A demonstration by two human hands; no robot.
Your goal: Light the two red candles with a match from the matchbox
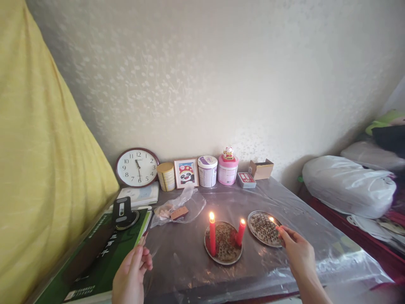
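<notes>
Two red candles burn on a round metal plate with a rough, dark surface (225, 245). The left candle (212, 238) is taller and upright; the right candle (241, 233) leans slightly to the right. My right hand (297, 251) pinches a burning match (274, 223) over a second round plate (264, 230), which bears no candle. Near the front left, my left hand (134, 266) is closed around a small flat piece with a brown edge (143, 239), perhaps a matchbox; my fingers hide most of it.
Behind lies a clear plastic bag (196, 204) with a brown box (179, 213). A clock (138, 167), tins, a picture frame (186, 173) and a carton (261, 169) line the wall. Green book (104, 253) at left; yellow curtain (47, 147) beside it; white bags (348, 185) at right.
</notes>
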